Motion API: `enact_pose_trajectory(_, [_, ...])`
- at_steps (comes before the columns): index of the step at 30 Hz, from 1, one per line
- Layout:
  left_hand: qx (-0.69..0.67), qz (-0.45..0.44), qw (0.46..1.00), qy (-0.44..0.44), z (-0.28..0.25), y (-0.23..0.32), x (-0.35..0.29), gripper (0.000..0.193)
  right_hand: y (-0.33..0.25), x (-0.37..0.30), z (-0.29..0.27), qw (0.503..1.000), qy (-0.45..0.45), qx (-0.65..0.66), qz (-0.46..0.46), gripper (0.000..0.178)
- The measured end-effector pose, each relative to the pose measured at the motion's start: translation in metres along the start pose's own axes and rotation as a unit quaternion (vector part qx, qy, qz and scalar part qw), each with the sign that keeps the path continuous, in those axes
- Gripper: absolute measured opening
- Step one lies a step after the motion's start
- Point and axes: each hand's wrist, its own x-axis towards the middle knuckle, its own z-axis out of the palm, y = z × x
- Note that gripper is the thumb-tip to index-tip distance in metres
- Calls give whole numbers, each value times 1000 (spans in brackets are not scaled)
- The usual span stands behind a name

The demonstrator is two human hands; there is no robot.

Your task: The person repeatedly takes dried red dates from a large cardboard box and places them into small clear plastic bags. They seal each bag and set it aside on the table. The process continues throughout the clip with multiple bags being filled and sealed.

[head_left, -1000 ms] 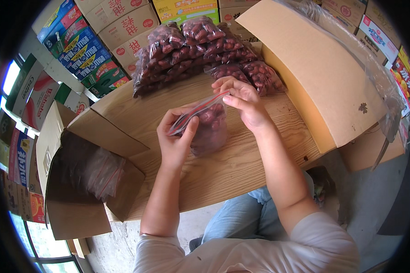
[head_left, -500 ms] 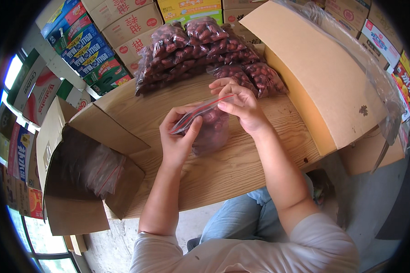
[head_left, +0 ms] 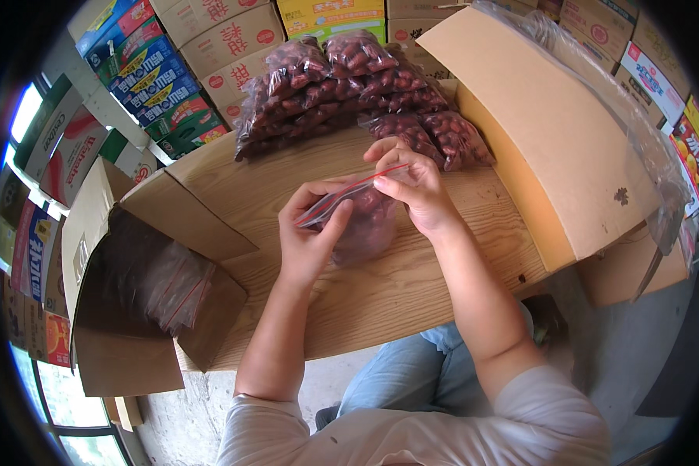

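Two bare hands at a zip-seal bag, above a wood-grained table. You hold the clear zip-seal bag, partly filled with red dates, near the middle of the table, its mouth toward you and its body on the far side of your left thumb. A red strip marks the seal, slanting from the near left to the far right. Your left hand grips the left end of the mouth, with the thumb on the near face and the fingers bent behind the plastic. Your right hand pinches the right end between thumb and fingers, the forefinger curled beyond the edge.

On the far side of the table, filled bags of red dates lie piled in layers; two further date bags lie side by side at the right end of the pile, near your right hand. At the left, an open cardboard box lies with its opening toward you and holds a sheaf of flat zip-seal bags with red strips. At the right stands a larger cardboard box, with clear plastic sheeting along its right side. Beyond the table rise stacked cartons: brown ones, blue ones to the left and a yellow-and-green one behind the pile.
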Motion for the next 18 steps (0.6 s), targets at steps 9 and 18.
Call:
enact_pose_trajectory(9, [0, -6, 1000, -28, 0, 1, -1, 14, 1, 1, 6, 1000, -11, 24, -5, 7])
enact_pose_trajectory(18, [-36, 12, 997, 72, -1, -7, -3, 15, -1, 2, 4, 998, 41, 42, 8, 5])
